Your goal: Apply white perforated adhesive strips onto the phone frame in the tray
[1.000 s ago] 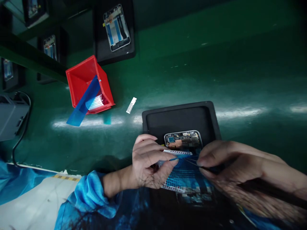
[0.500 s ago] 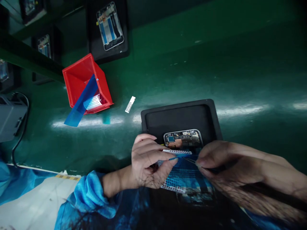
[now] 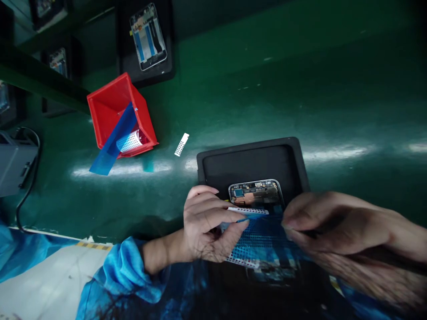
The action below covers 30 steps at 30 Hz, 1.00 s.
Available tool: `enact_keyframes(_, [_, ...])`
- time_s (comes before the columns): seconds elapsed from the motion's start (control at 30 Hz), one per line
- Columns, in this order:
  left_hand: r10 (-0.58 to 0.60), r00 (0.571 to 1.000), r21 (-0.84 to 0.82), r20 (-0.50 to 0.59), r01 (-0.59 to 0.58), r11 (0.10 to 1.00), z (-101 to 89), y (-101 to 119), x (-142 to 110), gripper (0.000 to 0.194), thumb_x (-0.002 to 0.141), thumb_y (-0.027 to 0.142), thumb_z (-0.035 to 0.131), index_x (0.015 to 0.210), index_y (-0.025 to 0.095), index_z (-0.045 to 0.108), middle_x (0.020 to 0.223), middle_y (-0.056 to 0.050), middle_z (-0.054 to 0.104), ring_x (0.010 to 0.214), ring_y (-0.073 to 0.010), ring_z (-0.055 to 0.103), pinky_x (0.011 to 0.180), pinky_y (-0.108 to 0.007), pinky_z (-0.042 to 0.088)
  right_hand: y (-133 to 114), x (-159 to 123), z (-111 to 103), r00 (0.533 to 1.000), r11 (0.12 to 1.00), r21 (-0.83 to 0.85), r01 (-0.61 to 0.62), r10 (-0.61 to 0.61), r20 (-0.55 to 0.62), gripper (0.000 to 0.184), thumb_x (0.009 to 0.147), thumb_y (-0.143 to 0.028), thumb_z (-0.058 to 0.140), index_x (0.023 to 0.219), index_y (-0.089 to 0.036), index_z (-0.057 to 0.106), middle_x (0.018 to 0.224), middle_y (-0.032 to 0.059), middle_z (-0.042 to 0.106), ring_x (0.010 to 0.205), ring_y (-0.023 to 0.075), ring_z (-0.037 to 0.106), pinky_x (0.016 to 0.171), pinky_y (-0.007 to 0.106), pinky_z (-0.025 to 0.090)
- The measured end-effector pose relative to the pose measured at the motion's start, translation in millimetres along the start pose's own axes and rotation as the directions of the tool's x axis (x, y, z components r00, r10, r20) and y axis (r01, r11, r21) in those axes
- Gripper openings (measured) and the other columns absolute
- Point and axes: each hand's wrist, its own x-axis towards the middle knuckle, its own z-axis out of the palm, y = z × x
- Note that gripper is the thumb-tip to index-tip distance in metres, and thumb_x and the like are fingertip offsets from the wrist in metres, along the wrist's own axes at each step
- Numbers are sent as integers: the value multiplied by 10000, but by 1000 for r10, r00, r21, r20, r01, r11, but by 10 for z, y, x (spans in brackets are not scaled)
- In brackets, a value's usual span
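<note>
left hand [image 3: 213,226] pinches the blue holed sheet [image 3: 253,240] above the open phone [image 3: 256,194]

watching over the head camera, i see the left hand's thumb and index finger closed on the left part of the sheet, other fingers curled behind. the right hand [image 3: 333,222] is at the sheet's right side, thumb and fingertip close together; i cannot tell from here whether they are shut on anything.

the sheet lies across the middle of the phone. its far edge runs left to right, dipping slightly to the right; with its sides partly behind hands, i can't settle its long axis. the phone's long axis runs near to far, board end pointing far.

the sheet is thin, glossy and see-through blue, dotted with round holes, with white holed bands at its far and near edges. the phone has rounded corners, a pale rim and a copper patch on its board. under it i see a matte black tray [image 3: 248,166] with a raised rim, on a shiny green bench [image 3: 300,111].

to the left, a flat white tab [image 3: 182,145] with holes lies near a square-mouthed red bin [image 3: 143,115], where a smooth blue strip [image 3: 111,146] hangs out beside a curled white piece [image 3: 130,141].
</note>
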Motion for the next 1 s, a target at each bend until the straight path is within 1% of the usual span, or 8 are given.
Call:
enact_keyframes(0.07, [1,1000,5,3,-1,1000,-5,2,8,94,546,171,617,629,188,576,608,43,645,521,-80,564,725,-321,421,16,4,-10,999,998,55,19,-21,48,166,545,-111,602,582,-260,538,605,0,564,605,172,568,488,324,485])
enact_keyframes(0.13, [7,1000,5,10,-7,1000,-17,4,16,105,543,171,617,638,188,576,610,38,646,524,-86,567,724,-330,420,39,13,-39,999,996,78,-40,41,-17,228,520,-51,597,569,-248,493,621,-16,544,608,168,555,500,330,476])
enact_keyframes(0.23, [25,999,-13,37,-25,1000,-41,20,33,116,541,160,609,646,195,573,607,42,649,524,-94,571,724,-348,417,77,40,-111,980,985,75,-154,162,-117,223,534,-74,600,527,-229,439,600,-23,528,593,159,543,466,305,459])
enact_keyframes(0.33, [46,996,-47,73,-43,998,-53,43,42,101,533,149,600,621,188,571,594,44,650,520,-92,574,727,-350,417,117,70,-180,960,975,23,-219,220,-175,206,555,-103,607,529,-209,432,616,-3,542,603,154,544,454,281,444])
enact_keyframes(0.5, [59,994,-82,92,-52,995,-24,35,25,103,529,160,607,619,190,569,609,52,659,539,-93,583,732,-345,410,151,82,-204,953,966,-93,-242,218,-210,201,556,-117,615,518,-196,435,611,3,554,603,151,554,487,284,442])
enact_keyframes(0.63, [90,990,-95,110,-79,992,-6,3,28,133,515,155,625,633,185,571,627,47,661,543,-95,585,739,-354,395,125,83,-209,956,954,-151,-259,231,-180,196,549,-127,619,511,-192,438,626,12,562,596,146,556,487,274,446])
enact_keyframes(0.73, [107,990,-97,90,-99,990,-5,1,43,117,516,158,633,612,174,568,606,43,652,539,-90,582,722,-349,400,92,88,-216,959,942,-208,-262,228,-170,193,555,-145,617,498,-193,439,625,10,565,589,125,551,490,244,447])
enact_keyframes(1.0, [106,987,-68,117,-99,993,-7,-3,30,104,551,179,618,633,185,554,630,65,646,556,-85,587,712,-350,408,81,100,-225,967,943,-234,-239,208,-149,201,558,-148,609,488,-203,430,610,1,571,570,114,545,463,231,444])
